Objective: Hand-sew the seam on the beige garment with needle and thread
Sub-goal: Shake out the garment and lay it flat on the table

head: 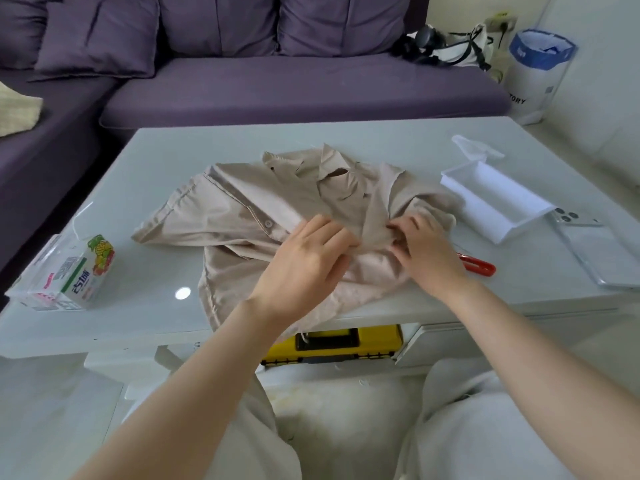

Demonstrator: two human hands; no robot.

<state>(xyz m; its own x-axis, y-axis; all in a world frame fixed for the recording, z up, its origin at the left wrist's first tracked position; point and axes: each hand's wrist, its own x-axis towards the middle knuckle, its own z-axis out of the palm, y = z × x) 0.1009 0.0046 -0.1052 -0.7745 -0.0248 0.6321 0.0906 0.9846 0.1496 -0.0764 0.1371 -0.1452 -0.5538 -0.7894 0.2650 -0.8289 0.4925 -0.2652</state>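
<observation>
- Nearest us, both bare forearms reach out over our lap. The left hand (304,258) lies on the cloth with its fingers fairly straight, pressing down. The right hand (426,251) curls its fingertips and pinches a fold.
- On the tabletop (166,168) the beige shirt (242,216) lies crumpled at the middle, collar toward the far edge, hem hanging over the near edge.
- The pinched fold sits between our hands and runs roughly away from us. The right hand holds it, with the left just beside.
- A yellow toolbox (332,344) sits closed under the near edge.
- A white plastic box (495,202) stands open toward the right edge; we see nothing inside.
- A phone (595,247) lies face down by the right edge.
- A juice carton (83,271) stands near the left edge.
- A red-handled tool (479,265) lies behind the right wrist, partly hidden.
- We can make out neither needle nor thread.
</observation>
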